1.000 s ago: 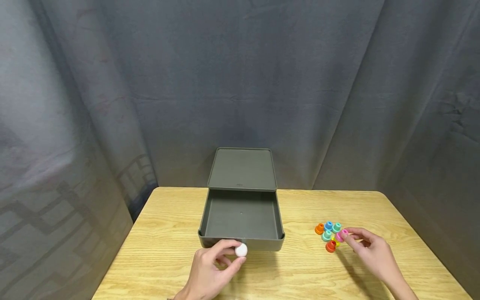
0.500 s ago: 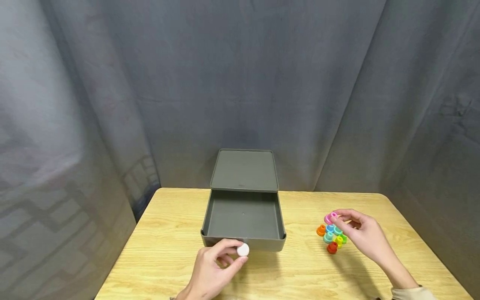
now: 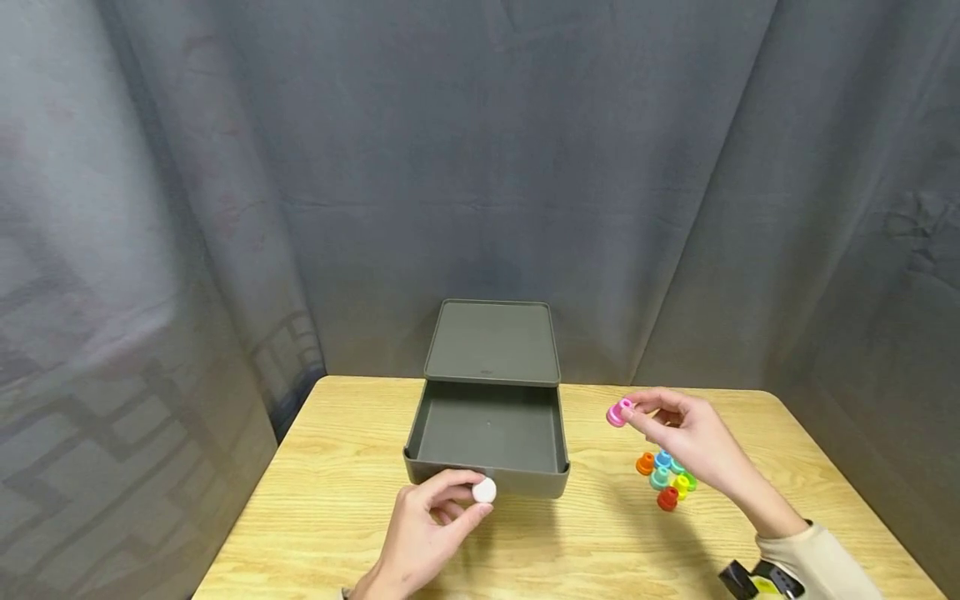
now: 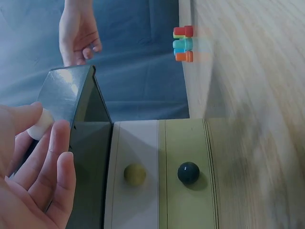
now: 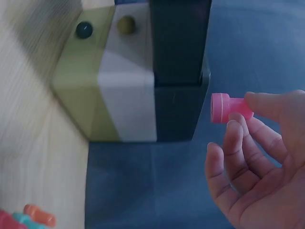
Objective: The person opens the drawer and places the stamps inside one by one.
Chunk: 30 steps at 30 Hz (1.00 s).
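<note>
A dark grey drawer (image 3: 517, 482) stands pulled out of its cabinet, its inside bare. My left hand (image 3: 416, 529) pinches the drawer's round white knob (image 3: 484, 490) between thumb and index finger; the left wrist view shows the same knob (image 4: 42, 125). Up off the table, right of the drawer, my right hand (image 3: 693, 433) holds a pink toy stamp (image 3: 617, 413) by its narrow end. In the right wrist view that stamp (image 5: 220, 108) lies sideways, its wide base pointing away from the fingertips. Below the right hand, several stamps cluster on the table, including a red stamp (image 3: 667, 499) and an orange stamp (image 3: 645, 463).
The cabinet's flat top (image 3: 495, 342) rises behind the open drawer. Beneath it sit two closed drawers, a pale one with a yellow knob (image 4: 135, 174) and a green one with a dark knob (image 4: 188, 172). A grey curtain (image 3: 480, 167) hangs behind the wooden table (image 3: 322, 483).
My right hand has lifted the pink stamp out of the cluster and carried it up and left, nearer the drawer. The left hand keeps its place on the knob.
</note>
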Tool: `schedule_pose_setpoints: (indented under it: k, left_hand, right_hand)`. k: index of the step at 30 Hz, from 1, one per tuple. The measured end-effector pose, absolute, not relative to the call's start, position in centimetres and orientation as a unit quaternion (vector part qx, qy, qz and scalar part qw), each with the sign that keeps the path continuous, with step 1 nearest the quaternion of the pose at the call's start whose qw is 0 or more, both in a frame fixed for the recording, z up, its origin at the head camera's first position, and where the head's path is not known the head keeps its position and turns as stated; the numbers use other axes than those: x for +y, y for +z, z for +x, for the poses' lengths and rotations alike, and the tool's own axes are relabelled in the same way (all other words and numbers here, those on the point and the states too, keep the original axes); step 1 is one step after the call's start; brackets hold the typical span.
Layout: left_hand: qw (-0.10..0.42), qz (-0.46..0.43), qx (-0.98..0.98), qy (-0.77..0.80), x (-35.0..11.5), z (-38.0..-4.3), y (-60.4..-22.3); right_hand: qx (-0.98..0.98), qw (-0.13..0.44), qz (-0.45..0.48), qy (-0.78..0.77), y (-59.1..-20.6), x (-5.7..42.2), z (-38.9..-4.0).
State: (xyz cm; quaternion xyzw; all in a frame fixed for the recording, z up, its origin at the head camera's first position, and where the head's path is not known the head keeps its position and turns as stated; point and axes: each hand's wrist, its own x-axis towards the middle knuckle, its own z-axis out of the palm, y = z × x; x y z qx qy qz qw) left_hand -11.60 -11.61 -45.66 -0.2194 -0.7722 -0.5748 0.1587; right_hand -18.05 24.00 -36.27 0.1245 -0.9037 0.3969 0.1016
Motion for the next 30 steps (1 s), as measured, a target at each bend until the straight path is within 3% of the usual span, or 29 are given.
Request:
schedule_pose_setpoints:
  k: [12,21,30]
  left_hand:
    - [0.200,-0.271,-0.750,-0.569,-11.2,-11.9,-45.9]
    - [0.201,-0.280,-0.750,-0.565,-11.1,-11.7,-45.9]
    - [0.203,-0.283,-0.749,-0.564,-11.2,-11.4,-46.0]
  right_hand:
    - [-0.873,0.023,0.199,0.445,-32.4,17.9,-20.1]
    - [-0.856,-0.062,0.301,0.416,-29.5,12.8,-23.3]
    - [-0.832,-0.140,0.353,0.404,-29.6,9.0,-25.2]
